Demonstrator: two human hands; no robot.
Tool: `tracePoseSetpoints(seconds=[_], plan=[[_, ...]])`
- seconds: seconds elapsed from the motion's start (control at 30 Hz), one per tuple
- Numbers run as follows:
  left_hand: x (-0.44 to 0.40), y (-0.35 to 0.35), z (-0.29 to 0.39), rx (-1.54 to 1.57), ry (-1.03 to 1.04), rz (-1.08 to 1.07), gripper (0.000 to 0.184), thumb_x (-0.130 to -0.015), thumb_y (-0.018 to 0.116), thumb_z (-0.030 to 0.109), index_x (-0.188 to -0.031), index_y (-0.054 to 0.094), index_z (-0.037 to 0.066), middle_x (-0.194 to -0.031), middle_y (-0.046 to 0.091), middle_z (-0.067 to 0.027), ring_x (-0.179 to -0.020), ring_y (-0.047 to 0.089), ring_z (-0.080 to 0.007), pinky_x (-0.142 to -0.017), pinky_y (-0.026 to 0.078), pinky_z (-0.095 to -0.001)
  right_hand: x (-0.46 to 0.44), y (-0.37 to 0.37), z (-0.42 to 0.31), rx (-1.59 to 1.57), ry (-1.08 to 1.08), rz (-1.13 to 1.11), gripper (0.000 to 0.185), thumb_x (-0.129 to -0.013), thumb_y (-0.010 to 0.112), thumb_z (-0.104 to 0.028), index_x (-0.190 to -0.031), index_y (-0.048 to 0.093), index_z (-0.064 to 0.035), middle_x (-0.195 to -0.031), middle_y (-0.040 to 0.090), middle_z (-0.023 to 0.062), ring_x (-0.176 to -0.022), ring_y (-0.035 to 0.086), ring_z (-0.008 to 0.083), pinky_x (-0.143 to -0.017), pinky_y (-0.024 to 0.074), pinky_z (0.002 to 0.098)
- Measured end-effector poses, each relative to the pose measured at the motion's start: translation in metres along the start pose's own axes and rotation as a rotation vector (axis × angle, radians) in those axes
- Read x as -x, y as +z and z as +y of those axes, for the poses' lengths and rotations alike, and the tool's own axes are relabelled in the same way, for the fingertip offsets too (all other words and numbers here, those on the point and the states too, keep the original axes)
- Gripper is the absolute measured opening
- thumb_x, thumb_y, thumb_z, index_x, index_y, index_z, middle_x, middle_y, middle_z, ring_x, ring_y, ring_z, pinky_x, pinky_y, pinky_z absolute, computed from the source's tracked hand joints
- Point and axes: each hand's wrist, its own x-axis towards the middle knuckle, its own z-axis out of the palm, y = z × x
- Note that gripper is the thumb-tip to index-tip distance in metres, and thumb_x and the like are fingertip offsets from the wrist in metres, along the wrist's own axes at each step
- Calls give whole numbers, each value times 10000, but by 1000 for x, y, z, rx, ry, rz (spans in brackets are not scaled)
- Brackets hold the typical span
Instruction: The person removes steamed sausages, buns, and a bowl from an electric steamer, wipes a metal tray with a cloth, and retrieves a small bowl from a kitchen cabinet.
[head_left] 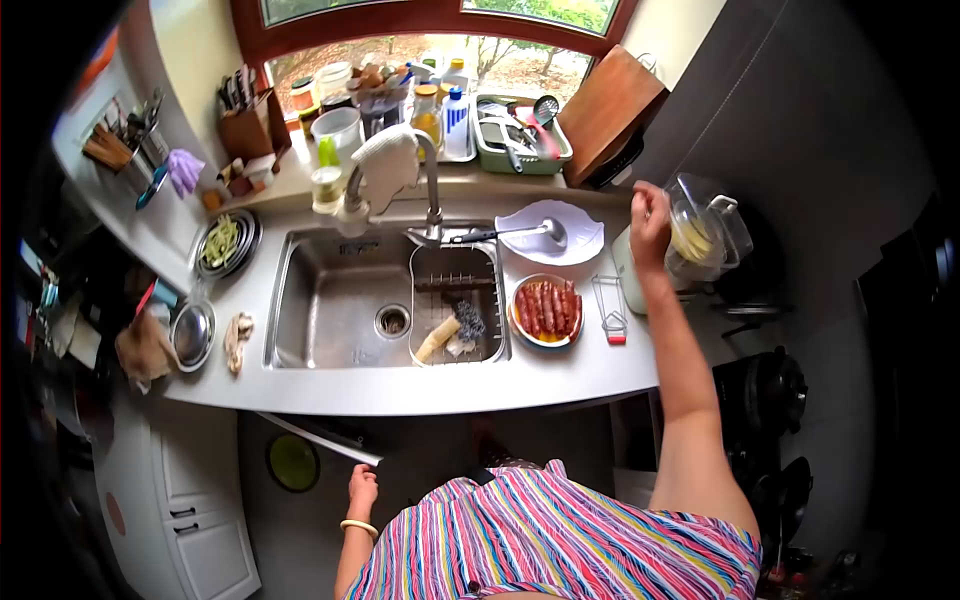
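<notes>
My left hand point(363, 487) hangs below the counter, its fingers curled at the free end of an open white cabinet door point(318, 436). My right hand point(650, 228) is raised over the right end of the counter with its fingers closed. Whatever they hold, if anything, is hidden. Just right of that hand is a clear plastic container point(733, 240) with yellow pieces point(692, 242) in it. A pale bin-like vessel point(632, 280) stands partly hidden behind my right forearm. Left of it lie a wire tool with a red end point(609, 310) and a dish of sausages point(546, 309).
The steel sink point(330, 300) has a wire basket point(498, 300) holding a scourer point(467, 320) and a pale tube-shaped piece point(437, 340). A ladle point(552, 230) lies across a white plate point(580, 250). Bottles and a utensil basket point(525, 160) line the windowsill.
</notes>
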Motion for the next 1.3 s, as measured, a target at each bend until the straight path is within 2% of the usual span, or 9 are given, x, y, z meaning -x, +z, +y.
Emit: tracePoseSetpoints(seconds=[0.1,0.2,0.27,0.47,0.7,0.83,1.0,1.13,1.3], plan=[[0,-20,124,-81,-105,-457,238,-824,460,95,-1018,579,25,-812,644,-93,-703,612,-155,-617,498,-288,-93,27,92,99,29,83,191,-828,531,-164,-970,596,-53,-980,571,113,-809,591,239,-740,478,330],[11,-41,281,-64,224,-590,230,-850,479,120,-1034,557,6,-806,640,-93,-699,608,-167,-657,489,-291,-174,63,174,234,315,47,322,-786,537,-234,-1072,592,-96,-1115,552,117,-990,558,251,-863,446,358],[8,-40,382,-7,543,-510,237,-856,507,139,-1042,549,-2,-804,632,-126,-705,610,-217,-670,480,-308,-212,78,204,372,370,14,414,-769,511,-259,-1156,558,-117,-1237,499,105,-1128,488,266,-955,395,367],[-48,2,659,-1,1387,-172,176,-807,508,25,-981,531,14,-873,541,-162,-816,553,-334,-700,446,-382,-258,106,238,379,431,-75,393,-768,499,-244,-1130,566,-105,-1221,508,86,-1078,521,275,-913,427,375],[-127,131,917,-126,1664,183,574,-756,584,121,-1267,342,29,-1175,436,-230,-1064,473,-389,-907,400,-425,-256,108,219,282,137,-59,302,-757,647,-197,-1032,611,-78,-1073,584,117,-946,585,280,-836,469,352],[-118,173,973,-386,1262,4,922,-720,682,296,-1398,109,48,-1264,327,-285,-1072,476,-429,-914,414,-426,-261,103,204,167,198,-161,268,-777,649,-215,-1005,615,-76,-922,658,101,-846,634,260,-778,492,342],[-136,191,983,-118,1288,70,1021,-710,687,319,-1419,-43,240,-1365,162,-351,-933,537,-500,-802,469,-479,-292,107,252,-188,282,-295,276,-865,531,-319,-898,652,-74,-826,668,96,-790,649,220,-706,496,328],[-155,189,976,-72,1355,107,1037,-719,690,274,-1412,-81,257,-1369,165,-347,-825,575,-482,-711,505,-469,-332,131,263,424,65,-280,257,-859,457,-198,-996,633,-71,-973,633,161,-940,606,268,-806,482,345],[-171,179,969,108,1435,106,970,-677,743,195,-1390,85,197,-1262,341,-245,-1032,488,-452,-819,463,-443,-358,167,240,840,241,-518,288,-841,437,-118,-1039,612,-3,-1136,551,212,-1082,527,309,-901,459,356]])
